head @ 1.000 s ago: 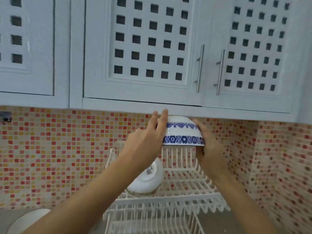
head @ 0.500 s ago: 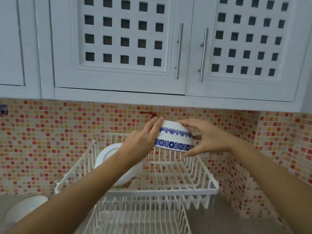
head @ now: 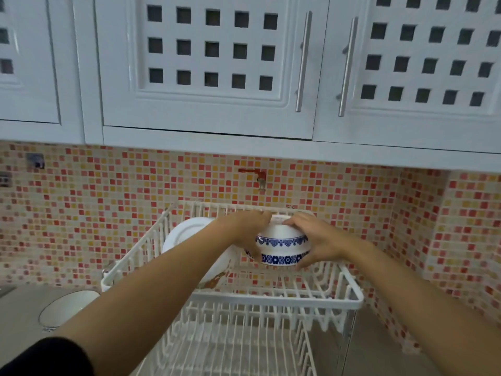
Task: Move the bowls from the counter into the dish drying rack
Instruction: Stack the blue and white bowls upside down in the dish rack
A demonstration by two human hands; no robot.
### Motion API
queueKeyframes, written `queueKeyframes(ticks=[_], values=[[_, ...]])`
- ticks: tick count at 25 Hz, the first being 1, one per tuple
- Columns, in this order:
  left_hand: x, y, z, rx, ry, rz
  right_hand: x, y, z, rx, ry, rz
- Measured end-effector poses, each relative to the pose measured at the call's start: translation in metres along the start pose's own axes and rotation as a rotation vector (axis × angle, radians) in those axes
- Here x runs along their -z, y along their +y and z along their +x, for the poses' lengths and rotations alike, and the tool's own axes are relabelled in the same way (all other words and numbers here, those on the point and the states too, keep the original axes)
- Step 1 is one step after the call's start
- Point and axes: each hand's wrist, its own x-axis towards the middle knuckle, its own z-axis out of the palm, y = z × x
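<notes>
An upside-down white bowl with blue flower bands [head: 282, 246] is held low inside the upper tier of the white wire dish drying rack [head: 352, 294]. My left hand [head: 244, 229] grips its left side and my right hand [head: 311, 237] grips its right side. A plain white bowl [head: 187, 234] leans on edge in the left part of the same tier, partly hidden by my left forearm. Another white bowl [head: 67, 308] sits on the grey counter at lower left.
The rack's lower tier [head: 230, 348] is in front, below my arms. White cabinets [head: 217, 63] with metal handles hang above. A mosaic tile wall [head: 95, 213] runs behind, with a small red tap [head: 256, 175] above the rack.
Both hands have lowered the blue-banded bowl from above the rack down into the upper tier. The view has tilted downward.
</notes>
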Motion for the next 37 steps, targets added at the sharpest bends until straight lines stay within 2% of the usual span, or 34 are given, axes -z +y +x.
queueKeyframes(ticks=[7, 13, 19, 33, 35, 37], values=[[-0.013, 0.017, 0.013, 0.029, -0.019, 0.144, -0.02, 0.007, 0.002, -0.073, -0.05, -0.089], [-0.023, 0.032, 0.006, 0.049, -0.014, 0.134, -0.027, 0.004, -0.006, -0.146, -0.137, -0.174], [-0.029, 0.038, 0.003, 0.071, 0.014, 0.121, -0.026, 0.004, -0.007, -0.118, -0.202, -0.25], [-0.031, 0.036, 0.0, 0.077, -0.041, 0.062, -0.021, 0.0, -0.011, -0.171, -0.257, -0.08], [-0.021, 0.031, -0.004, 0.078, -0.001, 0.022, -0.011, -0.004, -0.012, -0.193, -0.254, 0.001], [-0.005, 0.022, -0.013, 0.085, 0.097, -0.024, 0.001, -0.013, -0.006, -0.185, -0.173, -0.009]])
